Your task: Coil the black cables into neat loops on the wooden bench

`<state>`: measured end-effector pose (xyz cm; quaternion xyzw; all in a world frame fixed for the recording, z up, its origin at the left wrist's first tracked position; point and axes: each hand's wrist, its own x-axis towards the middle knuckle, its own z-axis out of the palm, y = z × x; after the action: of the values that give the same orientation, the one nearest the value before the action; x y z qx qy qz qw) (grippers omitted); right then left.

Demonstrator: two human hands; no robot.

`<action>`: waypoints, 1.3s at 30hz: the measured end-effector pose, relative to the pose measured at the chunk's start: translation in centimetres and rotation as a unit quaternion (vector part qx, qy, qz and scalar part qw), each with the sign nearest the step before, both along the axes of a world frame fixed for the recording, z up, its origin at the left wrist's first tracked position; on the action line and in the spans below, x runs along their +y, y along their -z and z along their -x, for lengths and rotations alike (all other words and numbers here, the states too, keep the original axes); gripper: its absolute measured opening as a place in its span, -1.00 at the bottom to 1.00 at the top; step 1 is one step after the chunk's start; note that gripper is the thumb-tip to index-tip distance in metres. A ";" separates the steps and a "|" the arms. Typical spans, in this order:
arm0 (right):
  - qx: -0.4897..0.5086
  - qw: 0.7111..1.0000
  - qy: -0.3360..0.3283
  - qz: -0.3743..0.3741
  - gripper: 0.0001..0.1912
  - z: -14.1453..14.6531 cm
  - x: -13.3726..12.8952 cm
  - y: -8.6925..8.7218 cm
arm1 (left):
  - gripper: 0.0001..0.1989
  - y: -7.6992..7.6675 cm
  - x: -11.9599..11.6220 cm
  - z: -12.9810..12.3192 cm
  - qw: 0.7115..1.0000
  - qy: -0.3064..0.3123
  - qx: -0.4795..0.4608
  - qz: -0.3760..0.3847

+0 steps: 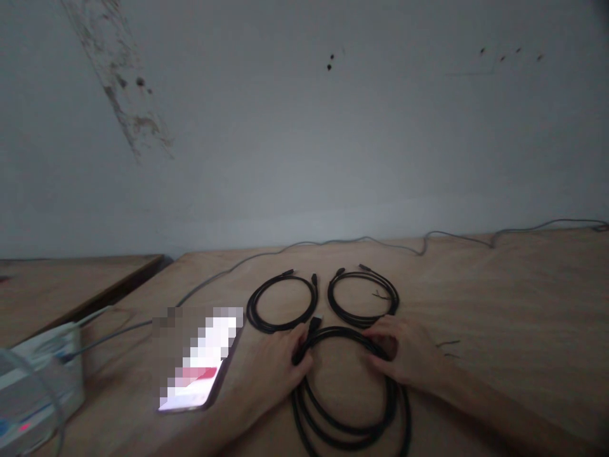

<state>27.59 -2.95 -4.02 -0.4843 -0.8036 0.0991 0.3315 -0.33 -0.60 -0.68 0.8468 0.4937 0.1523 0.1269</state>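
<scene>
A coiled black cable [352, 439] lies near the front of the wooden table, with one plug end [314, 324] pointing up beside my left fingers. My left hand [280, 362] grips the left side of this coil between thumb and fingers. On the coil's right side, my right hand [404, 352] pinches the cable strands. Behind the hands rest two more black cable coils, one at left [252, 311] and one at right [333, 303], each with its two connector ends at the back.
A lit phone [209, 362] lies left of my left hand. A white router-like box [52, 387] sits at far left. A thin grey cable [257, 256] runs along the wall. Short dark ties [448, 343] lie to the right. A gap separates two tabletops.
</scene>
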 end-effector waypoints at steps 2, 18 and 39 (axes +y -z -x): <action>0.008 1.000 0.026 0.015 -0.78 0.2 0.2 0.3 | -0.95 0.0 0.0 0.0 1.000 -0.001 -0.007 0.003; 0.249 0.957 0.071 0.128 -0.77 1.2 0.9 1.9 | -0.96 0.8 -0.1 0.1 0.999 0.013 -0.014 -0.034; 0.282 0.943 0.074 0.163 -0.80 0.4 1.9 2.7 | -0.95 0.5 -0.2 0.0 1.000 0.010 -0.021 -0.008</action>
<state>27.23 -1.04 -6.75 -0.5419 -0.6120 0.3368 0.4673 -0.28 -0.76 -1.20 0.8494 0.4809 0.1729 0.1321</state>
